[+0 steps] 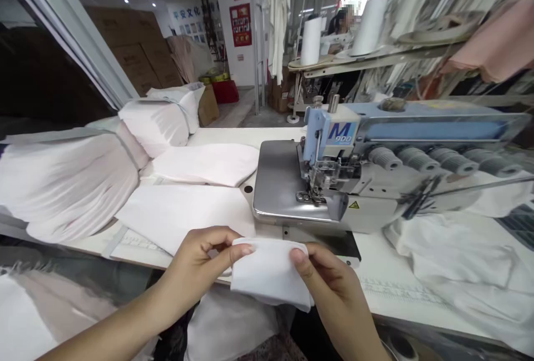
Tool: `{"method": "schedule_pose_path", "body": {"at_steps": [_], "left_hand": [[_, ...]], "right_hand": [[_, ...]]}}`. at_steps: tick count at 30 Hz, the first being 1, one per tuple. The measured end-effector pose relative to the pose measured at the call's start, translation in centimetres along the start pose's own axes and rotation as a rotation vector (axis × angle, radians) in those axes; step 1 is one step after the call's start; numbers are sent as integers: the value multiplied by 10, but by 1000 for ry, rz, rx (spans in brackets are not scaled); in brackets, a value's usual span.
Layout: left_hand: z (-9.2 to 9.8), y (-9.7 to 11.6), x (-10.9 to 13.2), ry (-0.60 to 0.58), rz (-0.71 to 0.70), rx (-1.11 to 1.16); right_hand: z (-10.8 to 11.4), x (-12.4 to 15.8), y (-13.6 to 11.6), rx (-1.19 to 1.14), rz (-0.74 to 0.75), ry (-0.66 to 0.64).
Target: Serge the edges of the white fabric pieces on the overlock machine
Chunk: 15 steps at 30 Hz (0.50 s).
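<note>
Both my hands hold a small folded piece of white fabric (269,272) just in front of the table's near edge. My left hand (200,263) pinches its upper left corner with thumb and fingers closed. My right hand (331,283) grips its right edge, thumb on top. A blue and grey overlock sewing machine (346,166) stands right behind the piece, with its presser foot (315,188) a little beyond my right hand. Flat white fabric pieces (183,211) lie on the table to the left of the machine.
Tied bundles of white fabric (67,183) are stacked at the left. A heap of white cloth (463,261) lies at the right under the machine's arm. Thread cones (311,41) stand on a shelf behind, where another person sits. More white cloth lies in my lap.
</note>
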<state>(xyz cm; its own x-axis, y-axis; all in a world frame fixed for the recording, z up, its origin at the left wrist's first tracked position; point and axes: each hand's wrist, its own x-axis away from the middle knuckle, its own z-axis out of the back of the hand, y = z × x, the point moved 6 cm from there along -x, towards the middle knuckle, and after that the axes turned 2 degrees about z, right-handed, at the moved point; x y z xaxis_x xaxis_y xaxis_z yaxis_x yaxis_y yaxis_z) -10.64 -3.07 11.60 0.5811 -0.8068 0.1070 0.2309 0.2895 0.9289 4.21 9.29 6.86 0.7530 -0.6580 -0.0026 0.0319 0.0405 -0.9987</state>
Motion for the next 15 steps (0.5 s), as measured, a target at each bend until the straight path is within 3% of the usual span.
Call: {"method": "schedule_pose_path", "body": {"at_steps": [6,11,15], "left_hand": [[6,-5,2,-11,-111,-3],[5,-25,4,-11,80,169],[-1,-23,3,-5,121,304]], "right_hand": [[-8,0,-1,-45,41,-6],[-13,0,-6,-16,121,31],[-14,2,-9,-35,135,51]]}}
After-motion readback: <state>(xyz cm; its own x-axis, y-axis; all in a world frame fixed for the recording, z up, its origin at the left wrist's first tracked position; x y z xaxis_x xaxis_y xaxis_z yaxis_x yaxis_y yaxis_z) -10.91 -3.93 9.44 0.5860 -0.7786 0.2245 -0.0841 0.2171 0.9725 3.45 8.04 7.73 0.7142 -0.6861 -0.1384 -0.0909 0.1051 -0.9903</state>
